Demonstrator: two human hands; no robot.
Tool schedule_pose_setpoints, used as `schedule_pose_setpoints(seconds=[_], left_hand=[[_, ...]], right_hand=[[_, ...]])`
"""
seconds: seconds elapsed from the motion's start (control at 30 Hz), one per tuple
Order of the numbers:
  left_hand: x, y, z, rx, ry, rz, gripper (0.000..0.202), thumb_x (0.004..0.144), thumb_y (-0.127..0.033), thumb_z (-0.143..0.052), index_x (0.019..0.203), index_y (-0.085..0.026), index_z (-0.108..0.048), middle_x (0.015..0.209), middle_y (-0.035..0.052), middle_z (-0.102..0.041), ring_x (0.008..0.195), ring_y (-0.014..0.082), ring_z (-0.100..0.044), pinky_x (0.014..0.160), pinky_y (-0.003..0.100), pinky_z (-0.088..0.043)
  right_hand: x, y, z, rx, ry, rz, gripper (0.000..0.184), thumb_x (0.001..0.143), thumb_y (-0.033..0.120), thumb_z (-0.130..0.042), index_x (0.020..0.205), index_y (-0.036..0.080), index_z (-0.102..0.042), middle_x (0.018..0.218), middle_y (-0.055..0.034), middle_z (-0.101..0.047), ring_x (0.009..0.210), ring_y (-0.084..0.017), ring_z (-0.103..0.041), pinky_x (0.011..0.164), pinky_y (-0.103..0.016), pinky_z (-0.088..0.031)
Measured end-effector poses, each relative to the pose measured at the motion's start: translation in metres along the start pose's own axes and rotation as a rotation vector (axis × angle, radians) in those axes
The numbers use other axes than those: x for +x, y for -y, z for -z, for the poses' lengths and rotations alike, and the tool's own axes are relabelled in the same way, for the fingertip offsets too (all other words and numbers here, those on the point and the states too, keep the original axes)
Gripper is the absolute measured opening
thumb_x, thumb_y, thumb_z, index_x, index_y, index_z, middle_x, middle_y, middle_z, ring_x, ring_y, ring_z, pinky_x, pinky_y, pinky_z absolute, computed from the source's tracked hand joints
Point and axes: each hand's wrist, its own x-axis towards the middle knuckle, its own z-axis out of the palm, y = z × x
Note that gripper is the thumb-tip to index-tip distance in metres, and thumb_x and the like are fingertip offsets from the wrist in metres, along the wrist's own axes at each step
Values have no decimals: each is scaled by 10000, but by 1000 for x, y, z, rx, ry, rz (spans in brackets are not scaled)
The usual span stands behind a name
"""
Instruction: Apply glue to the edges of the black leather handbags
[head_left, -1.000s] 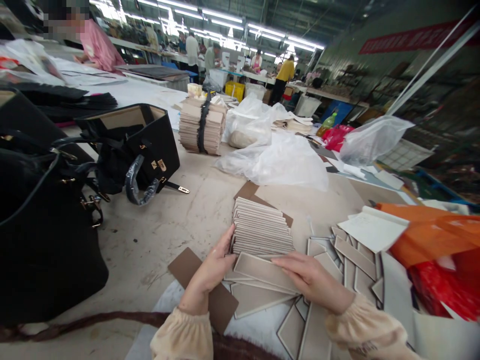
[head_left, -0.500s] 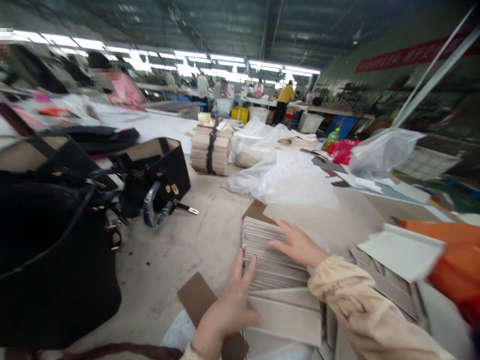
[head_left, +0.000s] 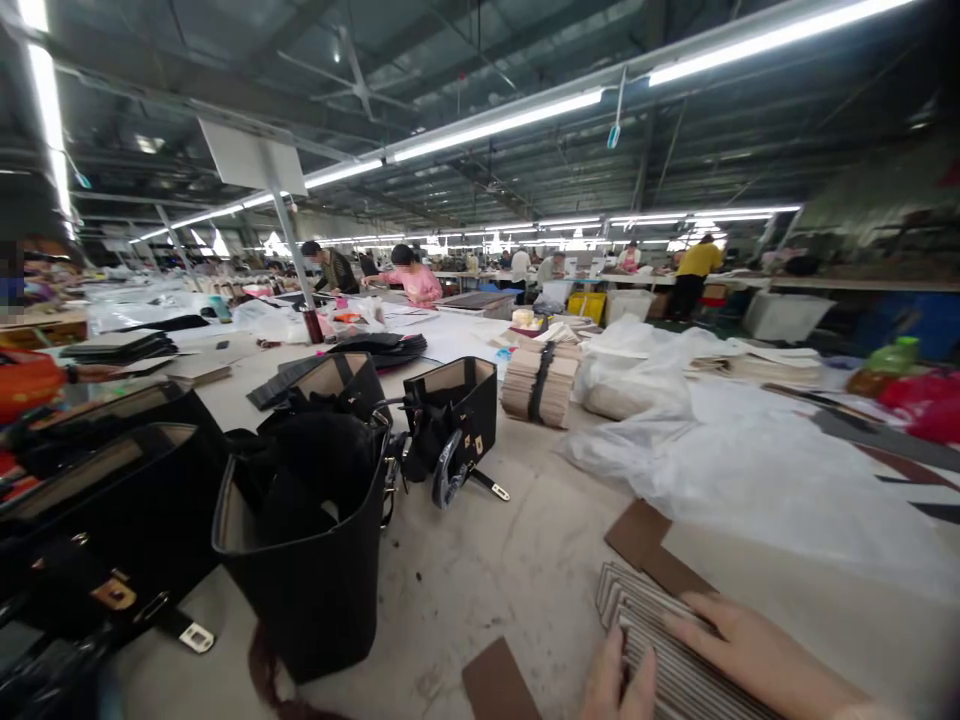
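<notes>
Bracketing the stack of panels with both hands

Left hand meets its left edge, fingers parted; right hand rests over its right side, finger and thumb spread. I can't tell whether either grips. A second ago the right was on a loose panel, so attention seems shifted to the whole stack. Beyond, brown pieces lie on the desk; the wearer's view has swung left, bringing more black bags in.
</notes>
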Motion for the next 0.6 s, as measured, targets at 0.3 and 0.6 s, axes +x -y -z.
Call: schedule_pose_setpoints(seconds=[0.3, 0.6], left_hand=[[-27, -33, 28, 55, -55, -223, 1288, 575, -320, -818, 1525, -99, 22, 1579, 196, -11, 1464, 280, -60, 1185, 401, -152], [-21, -32, 28, -9, -52, -197, 1222, 607, -289, -799, 1516, -106, -3, 1545, 221, -160, 1435, 278, -184, 1165, 421, -180]], right_hand=[[-104, 78, -4, -141, 152, 56, 1290, 558, 690, -736, 1539, 184, -68, 1344, -220, -441, 1192, -395, -476, 976, -521, -397], [-120, 114, -9, -386, 133, -180, 1287, 479, 422, -814, 1524, 296, -74, 1292, -199, -390, 1088, -413, -461, 880, -542, -377]])
